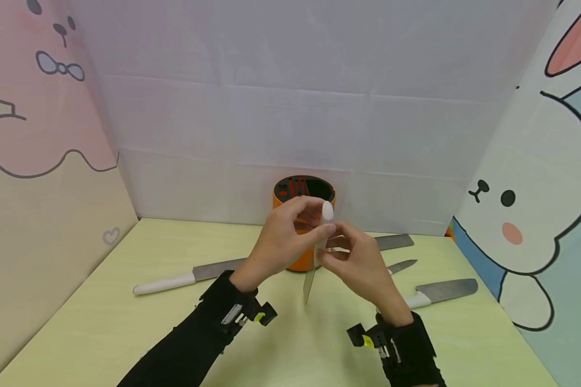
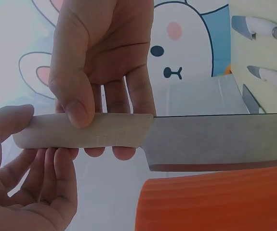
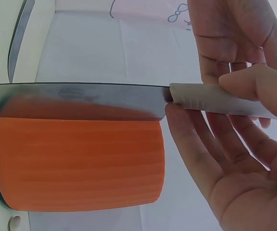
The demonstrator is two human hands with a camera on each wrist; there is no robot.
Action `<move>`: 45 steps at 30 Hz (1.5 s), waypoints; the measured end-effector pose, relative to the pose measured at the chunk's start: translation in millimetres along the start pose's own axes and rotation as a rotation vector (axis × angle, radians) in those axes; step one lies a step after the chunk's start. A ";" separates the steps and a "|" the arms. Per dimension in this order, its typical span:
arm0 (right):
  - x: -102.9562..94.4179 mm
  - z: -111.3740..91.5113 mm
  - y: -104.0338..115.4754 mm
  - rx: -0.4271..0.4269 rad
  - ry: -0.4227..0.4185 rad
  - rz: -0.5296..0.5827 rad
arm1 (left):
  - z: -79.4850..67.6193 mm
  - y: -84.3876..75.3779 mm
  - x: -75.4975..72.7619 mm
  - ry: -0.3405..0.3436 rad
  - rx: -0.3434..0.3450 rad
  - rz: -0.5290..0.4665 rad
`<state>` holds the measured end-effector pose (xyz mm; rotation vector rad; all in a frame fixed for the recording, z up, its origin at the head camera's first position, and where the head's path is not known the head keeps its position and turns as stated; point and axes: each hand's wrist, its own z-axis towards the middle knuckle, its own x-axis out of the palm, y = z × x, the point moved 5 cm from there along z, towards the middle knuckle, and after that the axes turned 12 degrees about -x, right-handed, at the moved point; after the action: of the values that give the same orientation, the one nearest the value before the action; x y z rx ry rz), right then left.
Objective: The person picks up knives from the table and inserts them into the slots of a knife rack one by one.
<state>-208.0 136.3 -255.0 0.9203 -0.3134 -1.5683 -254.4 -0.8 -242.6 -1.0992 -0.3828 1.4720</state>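
Observation:
A knife with a white handle [image 1: 327, 210] is held upright, its blade [image 1: 309, 287] hanging down toward the table. My left hand [image 1: 292, 231] pinches the handle near its top end, between thumb and fingers. Lower on the same handle, close to the blade, my right hand [image 1: 355, 260] grips it with thumb and fingertips. The left wrist view shows the broad, flat blade [image 2: 215, 142] side-on. Behind the hands stands a round orange knife holder [image 1: 300, 264] with a dark slotted top, partly hidden by them. In the right wrist view the blade overlaps the holder [image 3: 80, 163].
On the table's left lies a long knife [image 1: 164, 284] with a white handle. To the right are a broad-bladed knife [image 1: 447, 290], a small knife [image 1: 403, 266] and, farther back, another blade [image 1: 394, 242]. Printed cloth walls [image 1: 290, 123] enclose the table's back and sides.

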 end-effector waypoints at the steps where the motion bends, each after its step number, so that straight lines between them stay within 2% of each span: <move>1: 0.0 0.1 -0.1 0.003 0.002 0.003 | 0.1 -0.3 -0.5 -0.002 0.002 0.002; 9: -3.8 0.3 1.0 -0.016 0.016 0.026 | 5.6 -4.3 -4.4 -0.006 0.016 -0.013; 15: -14.2 -2.1 -1.0 -0.009 0.027 0.014 | 13.7 -15.2 -11.4 -0.008 0.010 -0.018; 20: -23.2 -5.4 -3.8 0.028 0.030 -0.058 | 18.5 -40.3 -21.6 -0.003 0.010 -0.026; 24: -27.9 -9.9 -9.5 0.012 0.046 -0.125 | 20.2 -62.5 -31.5 -0.004 -0.015 -0.001; 34: -44.4 -35.3 -57.0 -0.062 0.093 -0.300 | 38.2 -85.0 -46.7 -0.006 -0.056 0.043; 41: -53.6 -46.7 -69.9 -0.116 0.123 -0.457 | 52.4 -106.4 -56.1 -0.017 -0.030 0.070; 45: -56.9 -51.4 -74.9 -0.131 0.125 -0.510 | 66.3 -108.4 -59.3 -0.017 -0.017 0.080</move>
<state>-227.7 221.8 -316.7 1.0414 0.1259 -1.9553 -251.3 -4.4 -102.4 -1.1276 -0.3677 1.5518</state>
